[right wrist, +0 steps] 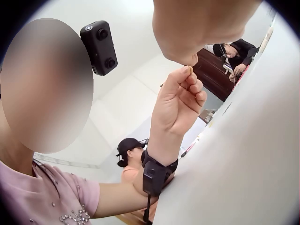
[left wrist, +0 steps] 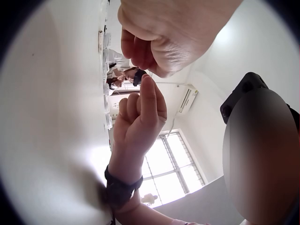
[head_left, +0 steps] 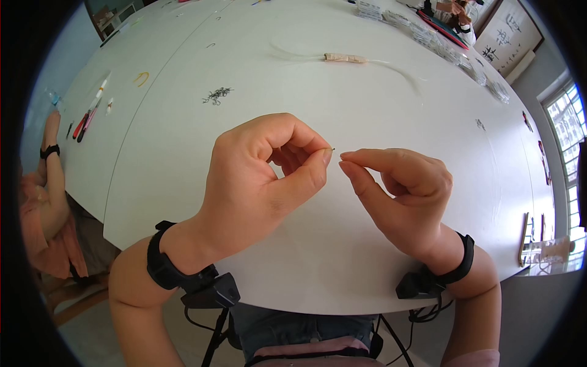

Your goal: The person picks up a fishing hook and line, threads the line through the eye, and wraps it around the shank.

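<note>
Left hand grip pinches a fine pin between thumb and forefinger, above the tabletop. Its tip sits just beside the right hand. Right grip is pinched too, contents too fine to tell. Pin looks light, stiff, slippery; hold the shaft firmly.

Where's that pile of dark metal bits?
Head view: the dark metal bits lie on the white table beyond the left hand, left of the tan bundle.
</note>
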A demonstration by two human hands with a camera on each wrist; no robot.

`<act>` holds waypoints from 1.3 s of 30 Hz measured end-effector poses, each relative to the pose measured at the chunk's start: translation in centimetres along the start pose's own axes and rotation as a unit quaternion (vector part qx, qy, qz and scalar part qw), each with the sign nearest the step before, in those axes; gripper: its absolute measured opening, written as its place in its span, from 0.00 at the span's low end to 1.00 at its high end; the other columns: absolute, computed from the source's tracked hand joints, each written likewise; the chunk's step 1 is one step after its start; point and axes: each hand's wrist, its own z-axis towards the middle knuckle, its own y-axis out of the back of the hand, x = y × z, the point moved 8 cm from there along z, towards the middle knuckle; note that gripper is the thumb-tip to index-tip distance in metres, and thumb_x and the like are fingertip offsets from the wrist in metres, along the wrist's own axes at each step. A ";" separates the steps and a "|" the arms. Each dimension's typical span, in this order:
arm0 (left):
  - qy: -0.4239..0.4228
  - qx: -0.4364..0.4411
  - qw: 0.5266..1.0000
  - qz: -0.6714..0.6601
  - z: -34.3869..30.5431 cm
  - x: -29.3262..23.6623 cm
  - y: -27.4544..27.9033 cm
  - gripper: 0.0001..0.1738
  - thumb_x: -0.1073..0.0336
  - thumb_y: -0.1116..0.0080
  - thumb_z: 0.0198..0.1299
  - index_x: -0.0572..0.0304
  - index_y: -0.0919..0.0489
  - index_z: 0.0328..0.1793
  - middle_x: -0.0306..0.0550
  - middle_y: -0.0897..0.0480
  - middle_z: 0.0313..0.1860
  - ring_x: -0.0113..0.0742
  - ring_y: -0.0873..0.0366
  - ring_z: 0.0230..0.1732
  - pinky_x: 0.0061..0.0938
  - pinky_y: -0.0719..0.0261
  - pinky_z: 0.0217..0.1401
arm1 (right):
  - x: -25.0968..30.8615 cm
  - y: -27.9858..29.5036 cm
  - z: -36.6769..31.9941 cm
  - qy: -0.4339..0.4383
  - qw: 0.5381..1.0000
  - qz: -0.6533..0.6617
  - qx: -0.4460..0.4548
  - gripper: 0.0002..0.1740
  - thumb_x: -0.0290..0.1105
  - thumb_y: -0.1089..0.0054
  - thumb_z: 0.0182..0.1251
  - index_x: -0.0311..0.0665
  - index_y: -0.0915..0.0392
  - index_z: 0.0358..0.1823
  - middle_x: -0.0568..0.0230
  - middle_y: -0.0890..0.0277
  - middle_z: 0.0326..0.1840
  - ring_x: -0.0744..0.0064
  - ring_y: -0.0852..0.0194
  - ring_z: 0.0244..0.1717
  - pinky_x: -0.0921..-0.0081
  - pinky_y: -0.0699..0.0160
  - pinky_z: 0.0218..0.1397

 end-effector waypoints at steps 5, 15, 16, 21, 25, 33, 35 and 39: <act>0.024 -0.007 1.000 -0.003 0.0 0.4 0.1 0.04 0.73 0.43 0.58 0.66 0.24 0.32 0.37 0.23 0.27 0.19 0.29 0.28 0.15 0.29 0.33 | 0.1 0.1 -0.1 0.003 1.000 -0.018 0.012 0.10 0.24 0.29 0.44 0.35 0.19 0.31 0.74 0.44 0.10 0.85 0.57 0.12 0.83 0.56 0.15; 0.082 0.016 0.995 -0.047 0.0 1.0 -0.1 0.05 0.71 0.43 0.58 0.65 0.24 0.32 0.37 0.23 0.26 0.19 0.28 0.28 0.14 0.28 0.31 | -2.6 -0.2 0.0 -0.145 0.973 0.177 0.026 0.16 0.26 0.34 0.54 0.29 0.25 0.43 0.82 0.52 0.12 0.92 0.60 0.15 0.86 0.62 0.18; 0.084 0.022 0.995 -0.046 0.0 0.9 -0.2 0.05 0.71 0.44 0.58 0.66 0.24 0.32 0.37 0.23 0.26 0.19 0.28 0.28 0.14 0.28 0.31 | -3.0 -0.6 -0.1 -0.183 0.957 0.222 0.042 0.13 0.27 0.37 0.58 0.28 0.25 0.42 0.83 0.50 0.12 0.93 0.59 0.15 0.87 0.61 0.19; 0.078 0.032 0.995 -0.044 -0.1 0.9 -0.4 0.04 0.72 0.44 0.58 0.65 0.24 0.31 0.36 0.24 0.26 0.19 0.29 0.28 0.15 0.30 0.32 | -4.0 -1.9 -0.5 -0.265 0.917 0.284 0.096 0.10 0.30 0.40 0.62 0.28 0.24 0.38 0.83 0.43 0.13 0.95 0.54 0.16 0.88 0.58 0.18; 0.074 0.036 0.996 -0.041 -0.1 0.7 -0.6 0.04 0.72 0.44 0.57 0.64 0.24 0.30 0.36 0.24 0.25 0.19 0.30 0.28 0.16 0.29 0.32 | -4.1 -2.4 -0.8 -0.287 0.892 0.330 0.116 0.10 0.30 0.41 0.63 0.28 0.24 0.35 0.80 0.34 0.18 0.95 0.47 0.19 0.90 0.52 0.20; 0.071 0.042 0.995 -0.049 -0.1 0.9 -0.8 0.04 0.72 0.44 0.57 0.65 0.24 0.30 0.36 0.24 0.26 0.19 0.30 0.28 0.15 0.30 0.33 | -4.5 -3.3 -1.5 -0.340 0.818 0.443 0.139 0.09 0.31 0.44 0.65 0.31 0.26 0.35 0.79 0.34 0.20 0.93 0.47 0.20 0.89 0.51 0.21; 0.062 0.043 0.996 -0.048 -0.1 0.8 -0.8 0.04 0.72 0.44 0.57 0.65 0.24 0.30 0.36 0.24 0.26 0.19 0.30 0.28 0.15 0.30 0.33 | -4.3 -3.7 -1.8 -0.351 0.789 0.483 0.146 0.09 0.32 0.45 0.66 0.31 0.27 0.34 0.79 0.37 0.18 0.93 0.50 0.19 0.88 0.53 0.20; 0.071 0.026 0.996 -0.043 -0.1 0.8 -0.4 0.03 0.73 0.44 0.57 0.65 0.24 0.31 0.36 0.24 0.26 0.18 0.30 0.28 0.14 0.31 0.31 | -5.3 -3.0 -1.7 -0.350 0.795 0.488 0.083 0.09 0.30 0.47 0.65 0.35 0.30 0.27 0.79 0.41 0.16 0.90 0.56 0.16 0.86 0.56 0.19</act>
